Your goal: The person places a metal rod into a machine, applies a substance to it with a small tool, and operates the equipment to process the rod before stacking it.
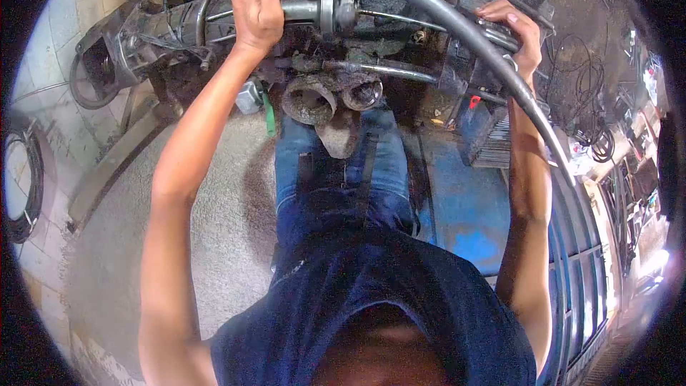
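One curved tube (457,18) | just beside right grip (527,34) | crossing before forearm (529,171)

Curved tube (457,23) bars way across right forearm (529,171); open room over jeans (391,161)

White glare (654,263) flares at lower right; corners go black, edges bow.

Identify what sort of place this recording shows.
Probably a machine or metal workshop: grimy flanged machinery in front, a long metal tube or bar across the view, and coiled black cable or hose at the left.
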The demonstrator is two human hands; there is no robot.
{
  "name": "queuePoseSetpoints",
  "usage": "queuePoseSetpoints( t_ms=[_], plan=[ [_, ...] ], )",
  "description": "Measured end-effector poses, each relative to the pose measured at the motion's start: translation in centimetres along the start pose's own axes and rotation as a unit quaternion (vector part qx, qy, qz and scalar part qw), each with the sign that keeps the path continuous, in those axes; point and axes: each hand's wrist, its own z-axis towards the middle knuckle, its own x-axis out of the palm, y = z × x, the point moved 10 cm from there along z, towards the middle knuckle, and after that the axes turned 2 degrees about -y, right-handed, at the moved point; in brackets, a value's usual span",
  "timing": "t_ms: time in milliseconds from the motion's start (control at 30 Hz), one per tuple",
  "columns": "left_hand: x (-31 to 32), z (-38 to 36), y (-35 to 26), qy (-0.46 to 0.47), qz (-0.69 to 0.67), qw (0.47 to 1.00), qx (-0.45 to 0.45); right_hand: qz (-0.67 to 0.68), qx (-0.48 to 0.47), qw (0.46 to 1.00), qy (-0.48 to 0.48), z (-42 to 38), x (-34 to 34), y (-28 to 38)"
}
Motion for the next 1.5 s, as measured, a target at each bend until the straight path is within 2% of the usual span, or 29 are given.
queuePoseSetpoints(
  t_ms=[100,167,200,267,300,333,400,433,467,533,600,667,733,767,800,833,867,933,1000,1033,1067,1100,1133,1200,1233,1300,1333,1400,1500],
  plan=[
    [0.6,0.1,-0.3,0.042,-0.002,0.999,0.004,-0.005,-0.02,1.0,0.001,-0.2,0.2,-0.3],
    [-0.2,0.1,0.0,-0.021,-0.014,1.0,0.018,-0.112,-0.261,0.959,-0.012,-1.8,0.3,2.5],
    [-0.3,0.2,-0.7,-0.022,-0.014,0.999,0.022,-0.113,-0.265,0.958,-0.014,-1.7,0.2,2.6],
    [0.2,0.4,-0.6,0.021,-0.027,0.998,-0.053,-0.05,-0.137,0.989,-0.003,-0.5,-0.4,0.7],
    [0.3,0.4,-0.2,0.048,-0.02,0.995,-0.081,-0.063,-0.101,0.993,-0.026,-0.4,-0.8,0.2],
    [0.6,0.4,0.2,0.044,-0.02,0.996,-0.072,-0.065,-0.109,0.992,-0.027,-0.6,-0.9,0.4],
    [0.1,0.3,-0.3,-0.015,-0.012,1.0,0.024,-0.073,0.021,0.993,-0.094,-0.7,-2.2,-1.3],
    [0.5,0.3,0.2,0.026,-0.021,0.999,-0.019,-0.15,-0.073,0.981,-0.104,-1.0,-2.1,0.5],
    [0.5,0.3,0.2,0.035,-0.033,0.998,-0.044,-0.093,-0.012,0.976,-0.198,-1.6,-3.8,-1.0],
    [0.7,0.2,0.6,-0.002,0.033,0.999,0.018,-0.106,0.017,0.95,-0.292,-2.5,-5.1,-1.4],
    [1.0,0.3,0.9,-0.001,0.016,1.0,0.02,-0.21,0.003,0.918,-0.336,-3.4,-6.0,-0.6],
    [-0.4,-0.5,-1.7,-0.034,0.053,0.996,0.066,-0.36,0.033,0.866,-0.344,-5.0,-4.9,3.6],
    [-2.1,-2.4,-4.2,-0.067,0.095,0.989,0.094,-0.374,-0.031,0.841,-0.39,-7.8,-4.1,6.3],
    [-2.9,-3.7,-4.9,-0.055,0.089,0.992,0.066,-0.363,0.003,0.845,-0.394,-9.3,-3.8,6.4],
    [-4.0,-5.6,-5.6,-0.074,0.086,0.99,0.081,-0.349,0.038,0.848,-0.397,-11.3,-2.8,7.2],
    [-5.3,-7.7,-6.3,-0.079,0.096,0.989,0.081,-0.437,0.085,0.811,-0.379,-13.2,-1.6,7.8],
    [-6.8,-10.2,-7.2,-0.094,0.101,0.987,0.083,-0.45,0.135,0.823,-0.319,-14.3,-1.3,5.5],
    [-9.2,-15.0,-7.6,-0.081,0.085,0.992,0.046,-0.384,0.125,0.879,-0.253,-17.2,2.5,7.9],
    [-10.6,-19.9,-5.3,-0.072,0.12,0.99,-0.015,-0.305,0.066,0.93,-0.194,-18.1,5.5,10.2],
    [-10.4,-22.4,-3.1,-0.044,0.147,0.986,-0.071,-0.304,0.057,0.93,-0.199,-17.9,5.6,11.3],
    [-10.2,-24.5,-1.6,-0.019,0.148,0.983,-0.106,-0.316,-0.036,0.926,-0.204,-17.2,6.1,14.2],
    [-10.2,-25.7,-2.6,0.005,0.157,0.983,-0.095,-0.326,-0.127,0.914,-0.208,-16.6,6.6,17.1],
    [-9.1,-27.6,1.4,0.057,0.19,0.968,-0.155,-0.364,-0.178,0.884,-0.232,-15.9,6.4,19.5],
    [-8.4,-29.2,1.9,0.091,0.168,0.957,-0.219,-0.442,-0.142,0.848,-0.256,-13.2,5.0,20.5],
    [-8.3,-29.6,1.2,0.093,0.188,0.952,-0.225,-0.44,-0.149,0.847,-0.259,-11.6,4.1,19.9],
    [-8.1,-30.2,0.3,0.115,0.207,0.939,-0.249,-0.526,-0.118,0.803,-0.256,-9.0,3.0,16.8],
    [-7.8,-30.7,1.1,0.114,0.206,0.937,-0.257,-0.523,-0.123,0.803,-0.26,-8.9,3.3,17.2],
    [-7.6,-30.9,1.4,0.093,0.196,0.947,-0.236,-0.606,0.031,0.772,-0.19,-7.8,3.6,14.5],
    [-7.4,-31.1,1.7,0.101,0.211,0.938,-0.256,-0.603,0.048,0.776,-0.18,-8.0,3.5,14.0]
  ],
)
